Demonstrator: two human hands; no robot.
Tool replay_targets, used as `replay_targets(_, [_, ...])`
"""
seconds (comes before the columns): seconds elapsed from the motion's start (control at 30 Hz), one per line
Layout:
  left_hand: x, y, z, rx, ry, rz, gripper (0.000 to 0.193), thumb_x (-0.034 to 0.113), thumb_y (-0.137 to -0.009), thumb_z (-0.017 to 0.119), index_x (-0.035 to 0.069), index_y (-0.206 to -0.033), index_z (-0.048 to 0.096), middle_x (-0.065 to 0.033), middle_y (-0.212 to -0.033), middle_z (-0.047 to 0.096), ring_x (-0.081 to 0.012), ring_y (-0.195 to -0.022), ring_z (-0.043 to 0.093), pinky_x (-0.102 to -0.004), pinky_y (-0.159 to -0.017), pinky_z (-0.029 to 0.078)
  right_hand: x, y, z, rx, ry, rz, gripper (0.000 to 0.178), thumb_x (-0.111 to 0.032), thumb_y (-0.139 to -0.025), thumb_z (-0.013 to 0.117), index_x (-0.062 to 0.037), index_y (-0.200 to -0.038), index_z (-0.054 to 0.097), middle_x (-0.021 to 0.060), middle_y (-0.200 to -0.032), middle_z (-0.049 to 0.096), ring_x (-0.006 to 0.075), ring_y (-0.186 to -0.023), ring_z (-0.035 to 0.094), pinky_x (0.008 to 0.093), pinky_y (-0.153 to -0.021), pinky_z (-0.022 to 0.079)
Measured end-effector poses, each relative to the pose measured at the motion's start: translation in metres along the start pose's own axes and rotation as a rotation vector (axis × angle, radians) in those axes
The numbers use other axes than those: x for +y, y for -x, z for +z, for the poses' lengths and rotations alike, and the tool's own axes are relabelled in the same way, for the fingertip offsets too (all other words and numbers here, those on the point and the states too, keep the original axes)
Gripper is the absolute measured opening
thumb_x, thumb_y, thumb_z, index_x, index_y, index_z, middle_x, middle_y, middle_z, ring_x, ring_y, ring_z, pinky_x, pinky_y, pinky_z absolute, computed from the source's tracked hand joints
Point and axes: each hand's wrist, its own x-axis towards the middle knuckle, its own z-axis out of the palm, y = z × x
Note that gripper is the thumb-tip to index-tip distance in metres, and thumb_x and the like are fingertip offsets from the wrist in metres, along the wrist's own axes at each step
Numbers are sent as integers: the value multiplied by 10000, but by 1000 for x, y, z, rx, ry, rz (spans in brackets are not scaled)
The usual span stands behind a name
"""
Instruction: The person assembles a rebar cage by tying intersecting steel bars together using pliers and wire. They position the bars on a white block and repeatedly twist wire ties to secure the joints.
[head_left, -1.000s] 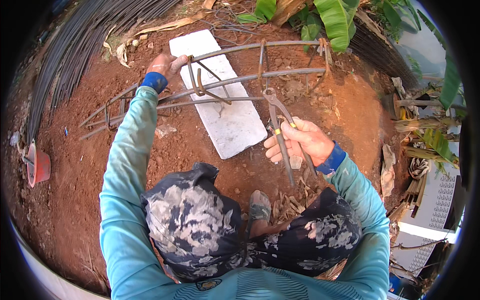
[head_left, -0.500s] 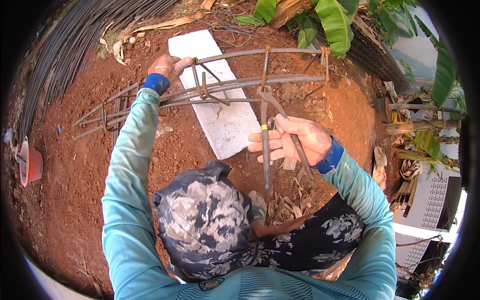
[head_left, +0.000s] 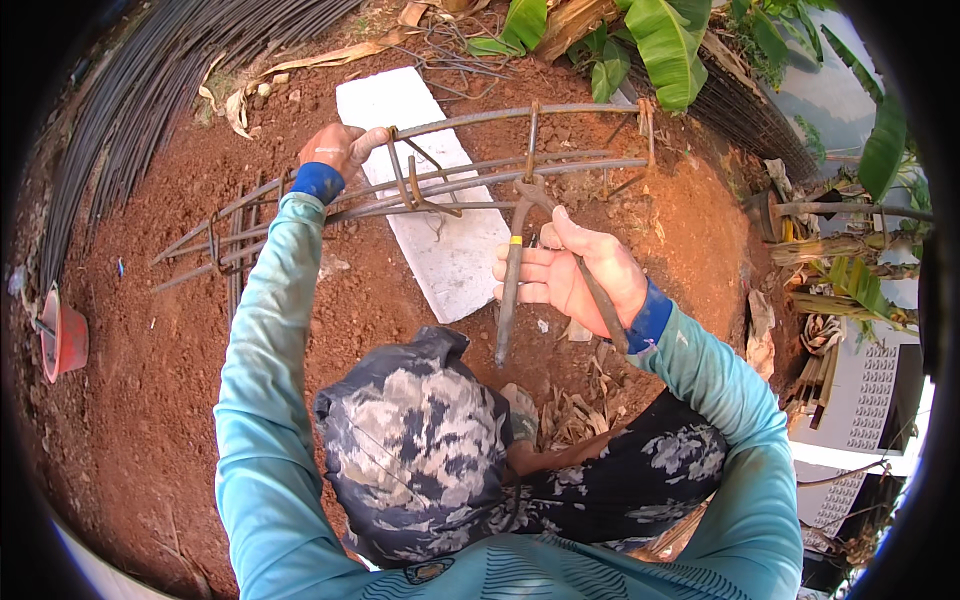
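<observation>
A rebar cage of long rusty bars with square wire stirrups lies crosswise in front of me. My left hand is closed round its far bar, thumb beside a stirrup. Long-handled pincers are in my right hand; their jaws touch the nearer bars at another stirrup. The handles stand apart: one lies across my palm, the other, with a yellow band, against my fingertips. Whether the jaws grip any wire is too small to tell.
A white slab lies under the cage on reddish soil. Long steel rods are piled at the far left, near a red bucket. Banana leaves hang at the far right. My bent knee is close below the cage.
The pincers have turned slightly, their banded handle swinging left and the handles spreading wider. My right fingers have moved a little left with them. My left hand keeps its hold on the bar.
</observation>
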Motion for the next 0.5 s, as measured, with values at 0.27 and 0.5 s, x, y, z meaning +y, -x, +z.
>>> replay_targets(0.27, [-1, 3, -1, -57, -3, -42, 804, 782, -829, 466, 26, -855, 738, -125, -625, 644, -300, -657, 655, -435, -660, 494, 10, -1, -7, 73, -41, 11, 408, -426, -1009, 446, -36, -1024, 567, 249, -1165, 579, 377, -1088, 585, 525, -981, 454])
replay_targets(0.5, [-7, 4, 6, 34, 23, 43, 792, 775, -836, 461, 32, -842, 737, -127, -614, 629, -297, -630, 638, -434, -637, 483, 20, -5, -6, 9, -199, 66, 494, -439, -983, 493, 18, -1165, 527, 169, -1085, 582, 323, -1017, 579, 486, -937, 461])
